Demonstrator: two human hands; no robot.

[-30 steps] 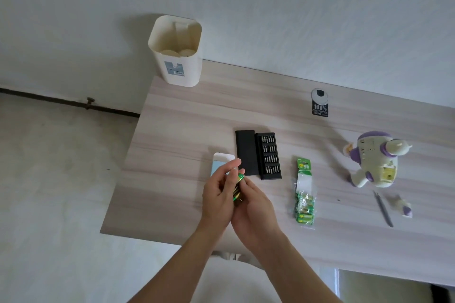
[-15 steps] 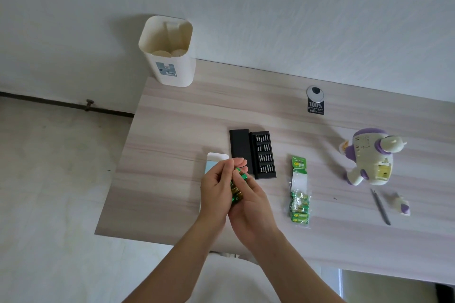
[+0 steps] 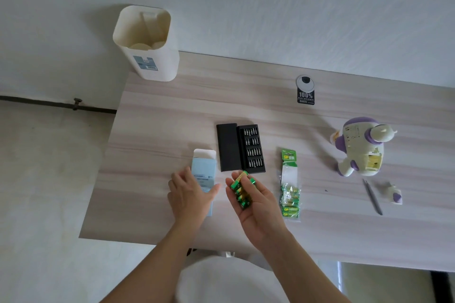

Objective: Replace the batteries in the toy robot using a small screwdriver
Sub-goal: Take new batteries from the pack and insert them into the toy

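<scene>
At the far left corner of the worktop stands a cream bin, open at the top; you cannot tell whether it rests on the worktop or just behind it. Toward the right edge lies the robot, white and purple, tipped over with a yellow patch on its body facing up. Near the middle sits a black case, opened flat, with rows of bits in its right half.

Your left hand is released, fingers straight and spread. It lies over the near part of a pale blue box just left of the case, whose white flap is open at the far end. Your right hand is palm up just beside it, fingers and thumb curled around a few green and gold batteries resting in the palm, just in front of the case's near edge.

Right of that hand lies a green pack of batteries, lengthways, between the case and the robot. Near the far edge a black and white tag lies flat. In front of the robot, toward the near right, lies the thin grey screwdriver. A small white and purple piece sits just to its right, not touching it.
</scene>
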